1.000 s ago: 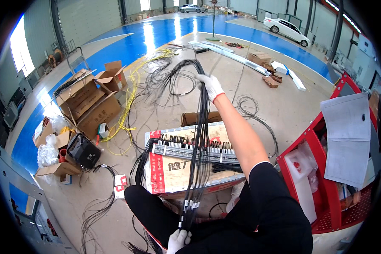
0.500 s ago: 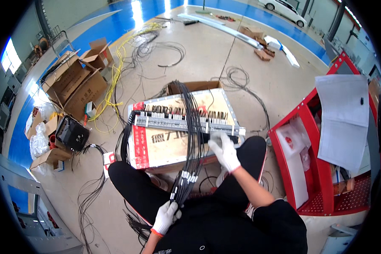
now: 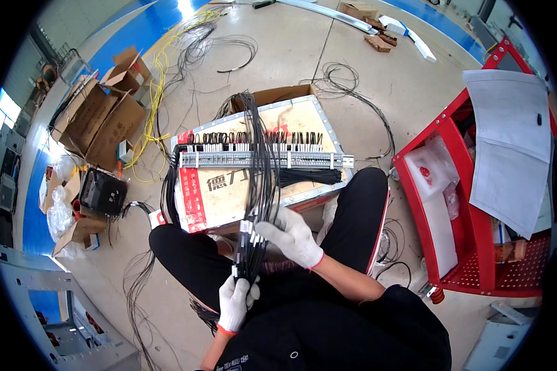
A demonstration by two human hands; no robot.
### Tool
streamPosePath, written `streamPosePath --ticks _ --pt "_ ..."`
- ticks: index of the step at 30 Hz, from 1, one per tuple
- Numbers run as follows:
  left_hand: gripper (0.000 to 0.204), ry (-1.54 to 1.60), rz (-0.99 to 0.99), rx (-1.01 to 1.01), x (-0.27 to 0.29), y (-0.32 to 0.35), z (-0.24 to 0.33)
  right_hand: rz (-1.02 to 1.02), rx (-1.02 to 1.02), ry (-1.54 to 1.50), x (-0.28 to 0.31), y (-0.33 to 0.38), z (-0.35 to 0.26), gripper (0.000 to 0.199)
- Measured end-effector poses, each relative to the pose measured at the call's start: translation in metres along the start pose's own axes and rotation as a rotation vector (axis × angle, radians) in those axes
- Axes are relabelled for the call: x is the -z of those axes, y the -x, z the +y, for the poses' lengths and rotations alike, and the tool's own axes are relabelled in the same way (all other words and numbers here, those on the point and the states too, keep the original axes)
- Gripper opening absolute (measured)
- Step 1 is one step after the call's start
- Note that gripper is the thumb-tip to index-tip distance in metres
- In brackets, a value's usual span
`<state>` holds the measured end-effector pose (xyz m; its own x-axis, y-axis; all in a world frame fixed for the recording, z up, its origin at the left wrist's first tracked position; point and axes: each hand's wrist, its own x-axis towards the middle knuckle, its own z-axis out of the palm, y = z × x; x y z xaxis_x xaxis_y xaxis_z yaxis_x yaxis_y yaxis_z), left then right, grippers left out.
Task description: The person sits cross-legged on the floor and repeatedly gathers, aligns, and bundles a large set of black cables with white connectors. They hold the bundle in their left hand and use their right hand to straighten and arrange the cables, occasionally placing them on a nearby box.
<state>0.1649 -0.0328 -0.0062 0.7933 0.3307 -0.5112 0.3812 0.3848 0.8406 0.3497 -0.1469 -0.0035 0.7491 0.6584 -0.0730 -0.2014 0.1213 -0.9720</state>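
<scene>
A bundle of thin black wires [image 3: 265, 185] runs from the far edge of a wooden crate [image 3: 229, 209] down to my lap. White marker sleeves [image 3: 246, 227] sit on the wires near their lower end. My left hand [image 3: 235, 304], in a white glove, is closed around the bundle's lower end. Higher up, my gloved right hand [image 3: 293, 237] has its thumb and fingers closed on the wires beside the sleeves. Beneath the bundle, a grey metal rail [image 3: 229, 160] lies across the crate. A row of looped black wires with white sleeves [image 3: 300, 145] stands behind it.
A red metal rack [image 3: 467, 210] with paper sheets [image 3: 507, 142] over it stands on the right. Cardboard boxes [image 3: 99, 120], a black case [image 3: 104, 193] and yellow cable [image 3: 156, 108] lie left. Loose black wires [image 3: 346, 80] are coiled on the floor beyond the crate. A grey metal cabinet frame [image 3: 49, 315] is at lower left.
My right hand has come left and down from the rail's right end onto the wires. My left hand keeps its hold on the bundle. The view has tilted downward.
</scene>
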Motion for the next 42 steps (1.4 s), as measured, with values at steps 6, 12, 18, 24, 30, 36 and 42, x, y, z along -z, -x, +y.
streamPosePath --ticks 6,12,18,24,30,36,42 --pt "0.027 0.195 0.321 -0.001 -0.015 -0.026 -0.021 0.353 -0.15 -0.035 0.017 -0.012 0.083 0.021" --pt "0.017 0.146 0.192 0.005 -0.01 -0.025 -0.024 0.237 -0.224 -0.251 0.014 -0.022 0.074 0.025" --pt "0.012 0.042 0.143 0.05 -0.01 -0.023 -0.021 -0.026 -0.354 -0.091 0.005 0.031 0.077 0.031" --pt "0.013 0.107 0.266 0.02 -0.015 -0.015 -0.012 0.033 -0.242 -0.06 0.0 0.034 0.064 0.031" --pt "0.013 0.05 0.295 -0.019 -0.014 -0.003 0.001 -0.056 0.049 -0.42 -0.021 0.01 0.062 0.03" --pt "0.013 0.188 0.31 -0.083 -0.005 0.01 0.027 -0.044 -0.134 -0.936 -0.023 -0.048 0.03 0.027" --pt "0.013 0.169 0.269 -0.041 -0.011 0.01 0.022 -0.06 -0.105 -0.74 -0.006 -0.072 0.018 0.032"
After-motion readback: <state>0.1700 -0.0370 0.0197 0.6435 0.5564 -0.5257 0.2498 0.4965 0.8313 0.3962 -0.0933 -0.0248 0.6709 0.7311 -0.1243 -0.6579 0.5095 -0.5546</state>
